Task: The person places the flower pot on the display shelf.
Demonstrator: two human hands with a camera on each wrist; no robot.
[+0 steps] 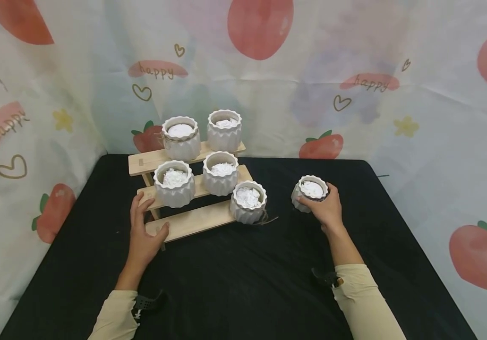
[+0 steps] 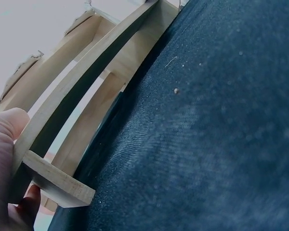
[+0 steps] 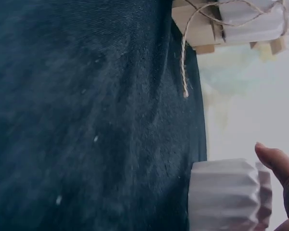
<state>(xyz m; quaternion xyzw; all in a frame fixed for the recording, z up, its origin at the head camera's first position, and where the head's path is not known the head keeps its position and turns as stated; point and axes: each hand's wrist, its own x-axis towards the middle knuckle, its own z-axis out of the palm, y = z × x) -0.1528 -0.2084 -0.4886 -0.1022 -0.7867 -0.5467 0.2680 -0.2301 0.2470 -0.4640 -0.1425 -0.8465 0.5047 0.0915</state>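
My left hand (image 1: 143,233) grips the left end of a three-step wooden stand (image 1: 200,218). In the left wrist view its thumb (image 2: 12,121) lies against a step, with a finger below beside the end piece. To the right of the stand, a white ribbed pot (image 1: 297,202) filled with white bits stands on the black cloth. My right hand (image 1: 326,208) holds that pot near its rim, thumb in front; the far fingers are partly hidden. On the bottom step's right end sits another white pot (image 1: 247,212) with twine trailing from it.
On the middle step stand two white pots, left (image 1: 175,194) and right (image 1: 220,183). The top step carries a twine-tied pot (image 1: 182,147) and another pot (image 1: 225,137). A printed curtain (image 1: 269,104) hangs behind the black-covered table (image 1: 243,293).
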